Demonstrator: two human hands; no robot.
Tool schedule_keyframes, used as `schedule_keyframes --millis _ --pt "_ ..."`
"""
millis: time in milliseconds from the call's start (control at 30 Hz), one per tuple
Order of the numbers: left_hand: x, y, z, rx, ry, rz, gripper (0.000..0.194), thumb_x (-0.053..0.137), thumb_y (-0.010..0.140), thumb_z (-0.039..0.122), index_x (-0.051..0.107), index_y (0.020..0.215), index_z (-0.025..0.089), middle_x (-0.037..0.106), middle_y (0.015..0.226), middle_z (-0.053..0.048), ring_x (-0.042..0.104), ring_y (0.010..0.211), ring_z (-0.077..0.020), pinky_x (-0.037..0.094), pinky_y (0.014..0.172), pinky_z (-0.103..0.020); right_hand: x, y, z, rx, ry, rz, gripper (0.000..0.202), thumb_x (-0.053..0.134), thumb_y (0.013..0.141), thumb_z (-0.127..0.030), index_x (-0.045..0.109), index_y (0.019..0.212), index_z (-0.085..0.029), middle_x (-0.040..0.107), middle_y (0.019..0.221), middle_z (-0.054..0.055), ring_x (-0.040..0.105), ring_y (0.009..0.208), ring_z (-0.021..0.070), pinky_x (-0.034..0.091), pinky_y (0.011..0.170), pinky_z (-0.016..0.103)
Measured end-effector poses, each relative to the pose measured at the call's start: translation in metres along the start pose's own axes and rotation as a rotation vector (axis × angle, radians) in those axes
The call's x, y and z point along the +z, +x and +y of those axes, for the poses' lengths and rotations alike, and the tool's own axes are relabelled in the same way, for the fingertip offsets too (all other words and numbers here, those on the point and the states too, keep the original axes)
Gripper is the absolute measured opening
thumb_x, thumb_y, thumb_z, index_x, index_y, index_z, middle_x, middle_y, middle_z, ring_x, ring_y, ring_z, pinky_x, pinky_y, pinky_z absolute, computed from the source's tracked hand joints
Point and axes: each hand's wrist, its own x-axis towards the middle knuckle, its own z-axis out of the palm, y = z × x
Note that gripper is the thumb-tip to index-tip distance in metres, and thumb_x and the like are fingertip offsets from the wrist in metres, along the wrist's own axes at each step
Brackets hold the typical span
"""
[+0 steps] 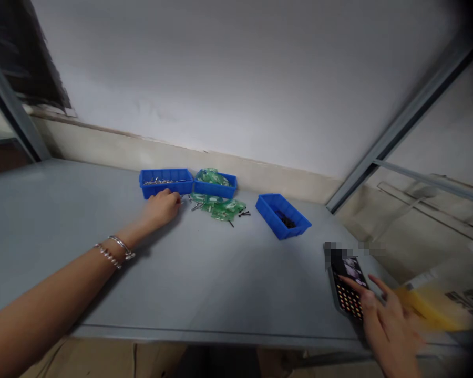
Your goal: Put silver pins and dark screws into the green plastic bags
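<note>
My left hand [162, 206] lies on the table in front of a blue bin [167, 188] of silver screws. Its fingers are curled down, and whatever they may hold is hidden. Just right of it lie a few loose screws [197, 206] and a pile of small green-and-clear plastic packets [224, 209]. At the right, my right hand [392, 320] has its fingers apart, one fingertip touching the lit screen of a smartphone [349, 286]. The phone lies on the table near its right end.
A second blue bin [215, 189] with more green packets stands behind the pile. Right of the pile, a third blue bin [276, 218] holds dark screws, with several dark screws [245, 213] loose beside the packets. Grey metal posts [402, 113] rise at both ends; a wall backs the table.
</note>
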Motion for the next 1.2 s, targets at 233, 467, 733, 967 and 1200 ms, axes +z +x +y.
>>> schedule_keyframes --millis 233,467,733,967,1200 --pt "-0.013 -0.013 0.022 0.125 -0.048 0.144 0.022 0.041 0.092 0.023 0.061 0.096 0.016 0.064 0.092 -0.014 0.057 0.092 -0.0300 0.037 0.077 -0.042 -0.001 -0.003 -0.004 0.040 -0.033 -0.017 0.060 0.022 0.091 -0.056 0.072 0.108 -0.026 0.044 0.137 0.010 0.049 0.113 0.0370 0.037 0.093 0.056" --pt "-0.015 -0.065 0.083 0.750 -0.361 0.268 0.022 0.034 0.096 0.020 0.055 0.092 0.016 0.064 0.085 -0.006 0.054 0.081 -0.0192 0.028 0.077 -0.035 -0.018 0.023 -0.061 -0.173 0.080 0.143 0.058 0.023 0.092 -0.053 0.069 0.106 -0.021 0.054 0.123 0.016 0.051 0.108 0.0365 0.034 0.090 0.058" --pt "-0.004 -0.067 0.083 0.741 -0.467 0.302 0.020 0.037 0.097 0.024 0.055 0.092 0.017 0.065 0.086 -0.005 0.054 0.079 -0.0176 0.029 0.076 -0.033 0.023 0.073 -0.230 -0.565 0.616 -0.350 0.038 0.033 0.095 -0.039 0.065 0.086 -0.020 0.066 0.088 0.007 0.057 0.087 0.0199 0.039 0.081 0.034" --pt "0.003 -0.061 0.078 0.694 -0.505 0.284 0.019 0.041 0.095 0.021 0.057 0.087 0.017 0.065 0.085 -0.005 0.055 0.077 -0.0175 0.032 0.076 -0.033 0.065 0.063 -0.244 -0.418 0.901 -0.610 0.037 0.034 0.091 -0.040 0.052 0.066 -0.020 0.051 0.059 0.000 0.048 0.058 0.0130 0.035 0.059 0.027" --pt "0.003 -0.065 0.083 0.631 -0.635 0.234 0.016 0.047 0.093 0.029 0.058 0.093 0.018 0.064 0.084 -0.004 0.057 0.080 -0.0181 0.037 0.079 -0.033 0.056 0.062 -0.244 -0.266 0.990 -0.635 0.033 0.038 0.087 -0.042 0.045 0.062 -0.021 0.044 0.057 -0.002 0.042 0.056 0.0122 0.031 0.055 0.027"
